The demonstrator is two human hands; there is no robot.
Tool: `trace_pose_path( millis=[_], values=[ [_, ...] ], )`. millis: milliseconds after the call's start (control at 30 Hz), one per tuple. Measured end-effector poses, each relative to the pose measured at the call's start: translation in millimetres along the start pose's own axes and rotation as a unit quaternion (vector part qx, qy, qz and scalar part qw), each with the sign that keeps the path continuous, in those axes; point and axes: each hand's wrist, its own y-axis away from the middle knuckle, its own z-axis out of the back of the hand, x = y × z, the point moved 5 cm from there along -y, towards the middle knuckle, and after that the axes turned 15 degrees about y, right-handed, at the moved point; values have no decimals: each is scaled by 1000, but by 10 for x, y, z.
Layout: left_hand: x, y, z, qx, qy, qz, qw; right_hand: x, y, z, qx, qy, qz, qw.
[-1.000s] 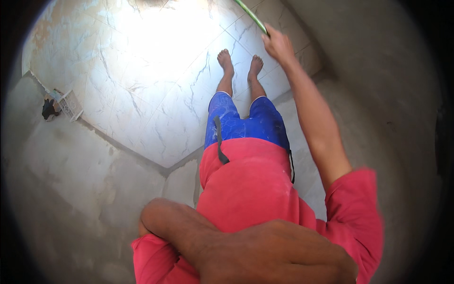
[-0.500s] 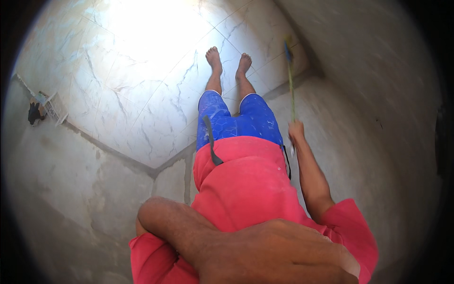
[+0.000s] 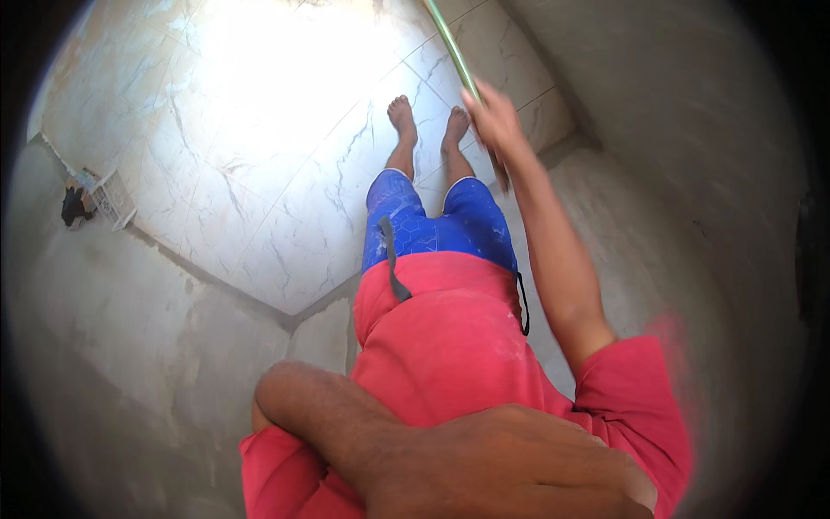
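My right hand (image 3: 497, 123) is closed around a long thin green stick (image 3: 456, 55), at the right of my feet. The stick slants up and left past the top edge, so its far end is out of view. Its short lower end pokes out darker and blurred below my fist. My left arm is bent across my chest, and my left hand (image 3: 540, 463) lies large and close at the lower edge. Only the back of it shows; its fingers are hidden.
My bare feet (image 3: 401, 114) stand on marbled white floor tiles (image 3: 251, 203), brightly lit at the top. Bare cement walls (image 3: 692, 164) rise around. A white plastic basket (image 3: 112, 201) and a dark object (image 3: 74, 208) lie by the left wall.
My right hand has swung up and to the left with the stick, from beside my shorts to near my feet. The stick's blue end has left the view. My left hand stays put.
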Motion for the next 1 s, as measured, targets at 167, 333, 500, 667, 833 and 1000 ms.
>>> trace_pose_path(
  millis=[167, 333, 500, 667, 833, 1000],
  values=[
    [-117, -44, -31, -13, 30, 43, 999, -1501, 2170, 281, -43, 49, -293, 954],
    [-51, -16, -12, 1, 32, 62, 998, -2422, 2553, -7, 24, -26, -472, 881],
    [170, 54, -82, -2, 22, 127, 992, -1779, 938, -1206, 47, -136, -382, 913],
    [447, 234, -174, 7, -17, 180, 983, -336, 251, -1142, 137, -246, -233, 931],
    [694, 530, -315, -1, -22, 204, 979, -362, 1138, -548, 177, -295, -146, 928],
    [927, 883, -428, 51, -5, 258, 965, -1196, 2811, -441, 51, -433, -339, 834]
  ],
)
